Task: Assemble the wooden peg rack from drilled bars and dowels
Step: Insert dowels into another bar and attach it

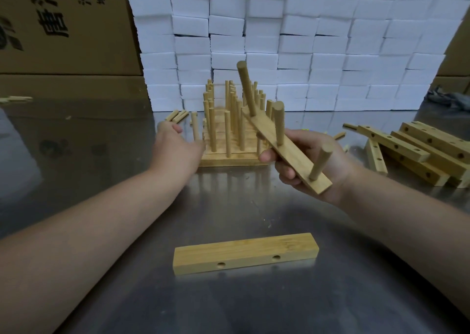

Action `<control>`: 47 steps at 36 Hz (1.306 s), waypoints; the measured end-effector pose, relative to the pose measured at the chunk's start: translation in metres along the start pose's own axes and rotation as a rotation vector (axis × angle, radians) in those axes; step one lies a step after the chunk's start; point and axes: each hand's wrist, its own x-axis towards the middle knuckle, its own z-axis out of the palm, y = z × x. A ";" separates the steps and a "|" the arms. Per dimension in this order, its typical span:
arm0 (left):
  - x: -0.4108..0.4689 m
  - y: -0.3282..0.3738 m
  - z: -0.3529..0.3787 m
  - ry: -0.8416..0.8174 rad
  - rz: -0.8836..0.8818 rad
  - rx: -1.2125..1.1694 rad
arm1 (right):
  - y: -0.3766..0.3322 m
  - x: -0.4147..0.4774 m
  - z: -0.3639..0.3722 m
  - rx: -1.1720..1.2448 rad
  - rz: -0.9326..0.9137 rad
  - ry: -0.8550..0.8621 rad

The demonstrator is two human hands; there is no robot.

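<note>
The steel table [254, 305] bears a drilled bar [245, 253], pegged racks [229, 160], piled bars [417, 153] and loose dowels [177, 116].

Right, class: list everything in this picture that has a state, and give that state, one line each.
Held bar: tilted, off the table, three dowels fitted.
Right hand: grips the held bar.
Left hand: fingers straight, holding nothing, beside the finished racks.
Near bar: lying flat, both visible holes empty.
Finished racks: stacked, dowels upright.
Bar pile: loosely heaped, visible holes empty.
Loose dowels: lying on the table.
</note>
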 end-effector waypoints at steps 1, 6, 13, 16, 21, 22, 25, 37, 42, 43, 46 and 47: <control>0.001 -0.002 0.000 -0.069 -0.043 0.095 | 0.002 0.000 -0.001 -0.019 0.018 -0.024; 0.000 -0.011 0.006 -0.234 0.045 0.386 | 0.005 0.002 -0.006 -0.077 0.089 -0.175; -0.002 -0.007 0.009 -0.203 0.059 0.221 | 0.008 0.003 -0.015 -0.056 0.252 -0.213; -0.003 -0.004 0.009 -0.124 0.112 0.149 | 0.006 0.003 -0.018 -0.001 0.304 -0.251; -0.009 0.000 0.005 -0.094 0.204 -0.175 | 0.003 0.005 -0.027 0.189 0.409 -0.380; -0.011 0.000 0.006 -0.178 0.205 -0.234 | 0.003 0.005 -0.028 0.187 0.413 -0.386; -0.015 -0.001 0.005 -0.326 0.199 -0.275 | 0.003 0.007 -0.031 0.216 0.404 -0.401; -0.020 0.000 -0.001 -0.590 0.339 -0.057 | 0.002 0.006 -0.036 0.377 0.394 -0.354; -0.016 -0.002 0.002 -0.532 0.305 -0.021 | 0.001 0.009 -0.035 0.282 0.381 -0.181; -0.014 -0.003 0.001 -0.533 0.286 -0.010 | 0.001 0.010 -0.035 0.267 0.381 -0.140; -0.007 -0.008 -0.003 -0.566 0.293 0.087 | 0.000 0.012 -0.037 0.261 0.350 0.005; -0.005 -0.009 -0.006 -0.575 0.297 0.130 | 0.000 0.012 -0.037 0.255 0.326 0.056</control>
